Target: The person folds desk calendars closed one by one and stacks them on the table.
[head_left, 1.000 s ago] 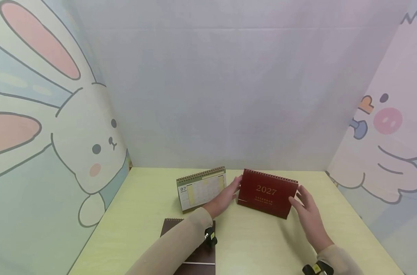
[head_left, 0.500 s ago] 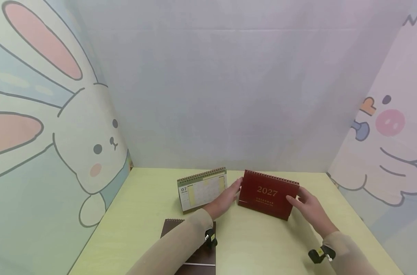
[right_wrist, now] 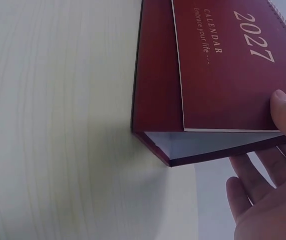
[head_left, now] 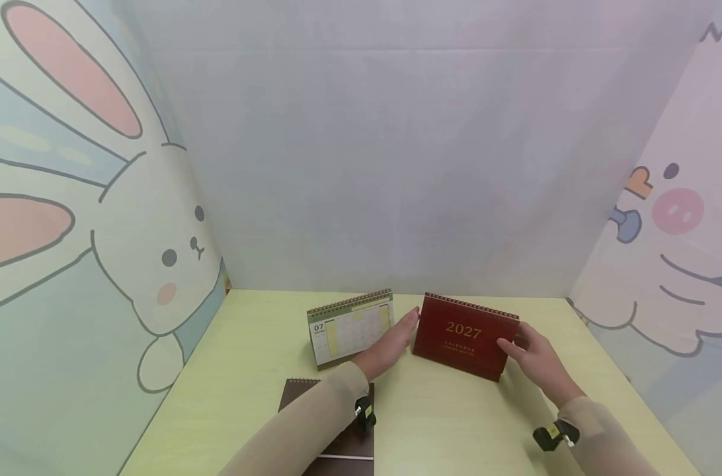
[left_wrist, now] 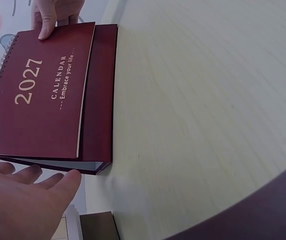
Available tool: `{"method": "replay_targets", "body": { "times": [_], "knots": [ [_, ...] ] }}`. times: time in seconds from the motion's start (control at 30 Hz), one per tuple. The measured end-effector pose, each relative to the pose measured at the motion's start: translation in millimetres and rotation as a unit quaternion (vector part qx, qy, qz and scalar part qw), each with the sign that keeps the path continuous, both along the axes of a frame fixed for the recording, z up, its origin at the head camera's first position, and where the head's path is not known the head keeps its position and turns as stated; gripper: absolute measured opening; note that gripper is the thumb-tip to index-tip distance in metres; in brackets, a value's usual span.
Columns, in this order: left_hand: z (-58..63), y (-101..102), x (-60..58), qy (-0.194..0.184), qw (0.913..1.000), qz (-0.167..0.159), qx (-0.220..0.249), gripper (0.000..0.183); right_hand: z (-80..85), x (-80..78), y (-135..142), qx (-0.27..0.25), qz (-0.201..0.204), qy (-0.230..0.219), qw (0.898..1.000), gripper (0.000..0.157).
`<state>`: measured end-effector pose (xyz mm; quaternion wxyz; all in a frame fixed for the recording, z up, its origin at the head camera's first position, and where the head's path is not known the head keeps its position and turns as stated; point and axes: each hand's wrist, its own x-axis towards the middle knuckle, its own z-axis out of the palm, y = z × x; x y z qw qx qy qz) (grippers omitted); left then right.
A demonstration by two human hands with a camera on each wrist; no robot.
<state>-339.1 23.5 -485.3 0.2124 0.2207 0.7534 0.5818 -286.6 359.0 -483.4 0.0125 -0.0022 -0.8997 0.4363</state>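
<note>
A dark red 2027 desk calendar (head_left: 465, 340) stands propped on the table, turned slightly, its spiral binding along the top. My right hand (head_left: 539, 362) grips its right side, thumb (right_wrist: 285, 112) on the front cover and fingers behind the back panel. At the other end, my left hand (head_left: 391, 345) holds its fingers fairly straight beside the calendar's left edge; in the left wrist view the fingertips (left_wrist: 71, 181) lie at or very near that edge. Left of it stands a green-and-white desk calendar (head_left: 352, 330) showing 07, partly covered by my left hand.
A dark brown spiral-bound calendar (head_left: 349, 446) lies on the pale yellow table (head_left: 444, 423) beneath my left forearm. A plain fabric wall (head_left: 397, 165) rises behind the table, with cartoon-printed sides at left and right.
My right hand has closed in on the red calendar's right side, its thumb shifting further onto the cover. The left hand and the other calendars have hardly moved.
</note>
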Motion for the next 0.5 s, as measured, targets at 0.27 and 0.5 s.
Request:
{"method": "replay_targets", "body": {
  "times": [0.27,0.5],
  "knots": [
    [-2.4,1.0,-0.7,-0.001,0.9998,0.015,-0.014,0.072,1.6,-1.5,0.4,-0.001,-0.009,-0.006,1.000,0.071],
    [-2.7,1.8,-1.3,-0.012,0.9993,0.030,-0.017,0.074,1.3,-2.1,0.4,0.003,-0.015,-0.002,1.000,0.069]
  ]
}}
